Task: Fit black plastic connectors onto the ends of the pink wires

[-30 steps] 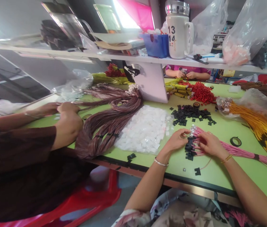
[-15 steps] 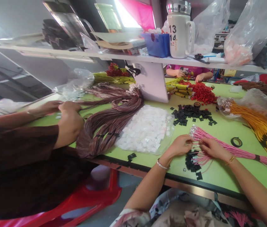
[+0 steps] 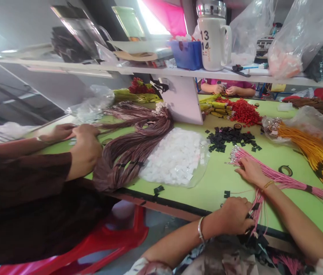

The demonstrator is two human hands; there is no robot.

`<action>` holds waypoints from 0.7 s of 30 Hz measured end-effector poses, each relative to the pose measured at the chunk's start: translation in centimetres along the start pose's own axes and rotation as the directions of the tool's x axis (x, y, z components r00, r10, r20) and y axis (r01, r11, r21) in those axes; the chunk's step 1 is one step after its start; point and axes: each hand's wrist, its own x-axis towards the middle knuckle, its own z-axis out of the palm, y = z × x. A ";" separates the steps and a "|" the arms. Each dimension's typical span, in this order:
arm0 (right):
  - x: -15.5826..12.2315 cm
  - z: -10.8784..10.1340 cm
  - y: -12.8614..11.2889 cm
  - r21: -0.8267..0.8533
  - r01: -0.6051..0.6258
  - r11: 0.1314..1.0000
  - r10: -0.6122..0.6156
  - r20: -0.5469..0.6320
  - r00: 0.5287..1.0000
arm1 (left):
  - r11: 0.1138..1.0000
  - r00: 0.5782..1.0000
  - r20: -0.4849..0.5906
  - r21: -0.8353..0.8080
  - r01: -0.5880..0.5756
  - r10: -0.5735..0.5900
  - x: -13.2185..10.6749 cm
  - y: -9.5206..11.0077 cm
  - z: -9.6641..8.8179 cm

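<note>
the left hand [image 3: 234, 220] sat curled at the front edge of the table [image 3: 215, 183], and its knuckles hid whatever lay in the palm. a few strands of the pink wires [image 3: 287, 180] ran into that fist and on over the edge, where they were too blurred to count. the right wrist covered part of the bundle.

the left fingers were closed tight around those loose strands. the right hand [image 3: 250, 170] lay flat on the bundle near its tipped end, fingers straight and close together, pressing down and gripping nothing. the metal tips fanned out just ahead of the right fingertips, and the rest stretched off to the right across the green top.

the wires were thin, bright pink and silver-tipped, bound by a dark band far along. black connectors [image 3: 230, 137] lay heaped just beyond them, with white pieces [image 3: 175, 156] to the left and a tape ring [image 3: 285, 170] beside the bundle. a co-worker's hands [image 3: 84, 147] held brown wires [image 3: 130, 152] at far left.
</note>
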 end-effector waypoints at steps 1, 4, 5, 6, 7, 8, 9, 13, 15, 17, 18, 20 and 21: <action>0.1 0.2 0.0 -0.013 -0.005 1.000 0.005 -0.010 1.000 | 1.000 1.000 0.001 -0.031 -0.004 0.004 -0.1 -0.2 -0.1; 0.2 0.6 0.5 -0.045 -0.018 0.999 0.018 -0.019 1.000 | 0.992 0.998 -0.055 -0.124 -0.001 -0.006 -0.4 -1.6 -1.1; 0.2 0.6 0.7 -0.060 -0.030 0.998 0.029 -0.018 0.999 | 0.988 0.995 -0.095 -0.156 0.007 -0.023 -0.5 -2.4 -1.6; 0.2 0.6 0.9 -0.079 -0.043 0.996 0.041 -0.017 0.999 | 0.981 0.989 -0.141 -0.192 0.024 -0.052 -0.5 -3.2 -2.2; 0.2 0.6 1.1 -0.101 -0.049 0.994 0.047 -0.015 0.999 | 0.971 0.976 -0.192 -0.232 0.055 -0.101 -0.4 -4.1 -2.8; 0.1 0.6 1.2 -0.123 -0.038 0.992 0.037 -0.009 0.999 | 0.955 0.959 -0.232 -0.280 0.096 -0.164 -0.3 -5.0 -3.5; 0.1 0.6 1.3 -0.140 -0.017 0.990 0.017 -0.002 1.000 | 0.935 0.935 -0.264 -0.323 0.144 -0.236 0.0 -6.1 -4.1; 0.0 0.5 1.4 -0.162 0.078 0.984 -0.073 0.035 0.997 | 0.881 0.823 -0.353 -0.337 0.332 -0.445 2.1 -10.5 -6.0; -0.3 0.3 1.3 -0.182 0.082 0.980 -0.078 0.030 0.996 | 0.851 0.757 -0.397 -0.323 0.414 -0.519 3.6 -12.5 -6.2; -0.5 -0.2 1.2 -0.181 0.092 0.979 -0.092 0.012 0.996 | 0.833 0.711 -0.434 -0.305 0.462 -0.553 5.0 -14.2 -6.0; -0.6 -0.4 1.3 -0.168 0.109 0.980 -0.109 0.008 0.994 | 0.823 0.689 -0.452 -0.296 0.484 -0.567 5.5 -14.8 -5.8; -0.7 -0.8 1.3 -0.139 0.143 0.980 -0.142 0.020 0.990 | 0.807 0.661 -0.469 -0.268 0.525 -0.586 6.4 -16.0 -5.3; -0.7 -0.9 1.3 -0.135 0.145 0.980 -0.142 0.035 0.989 | 0.804 0.660 -0.469 -0.245 0.542 -0.587 6.7 -16.5 -5.1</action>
